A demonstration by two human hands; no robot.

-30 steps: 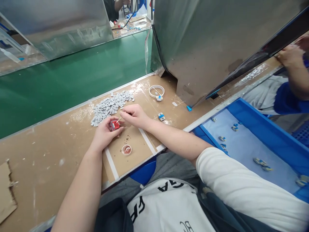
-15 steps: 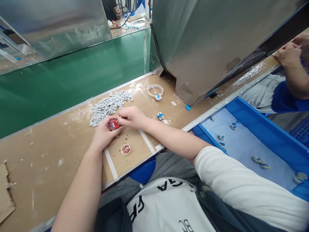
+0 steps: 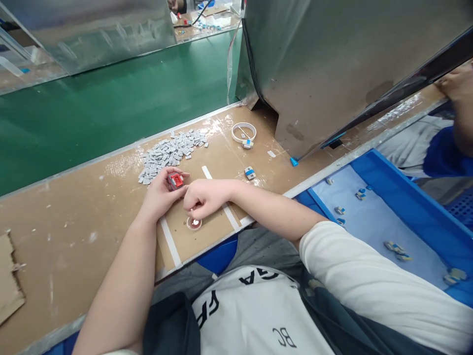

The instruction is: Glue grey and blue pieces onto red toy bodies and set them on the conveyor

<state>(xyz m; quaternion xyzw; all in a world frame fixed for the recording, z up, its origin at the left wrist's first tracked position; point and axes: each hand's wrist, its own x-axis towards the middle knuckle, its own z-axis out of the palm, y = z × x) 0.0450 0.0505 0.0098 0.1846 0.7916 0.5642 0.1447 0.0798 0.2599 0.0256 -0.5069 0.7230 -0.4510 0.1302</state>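
My left hand (image 3: 159,194) grips a small red part (image 3: 175,180) just above the brown worktop (image 3: 74,231). My right hand (image 3: 202,197) sits closed directly over a small round dish (image 3: 194,224) with reddish contents, its fingertips pinched down at the dish. A thin stick was in that hand earlier; it is hidden now. A heap of small grey pieces (image 3: 170,153) lies just beyond my left hand.
A white ring (image 3: 244,132) and a small blue-and-white part (image 3: 250,173) lie further right. A blue tray (image 3: 406,217) with several such parts stands at my right. A metal housing (image 3: 332,64) rises behind, a green conveyor belt (image 3: 103,108) runs along the back. Another person's arm (image 3: 458,98) is at far right.
My right hand has drawn back from the red part and dropped down to the small dish. My left hand stays put with the red part.
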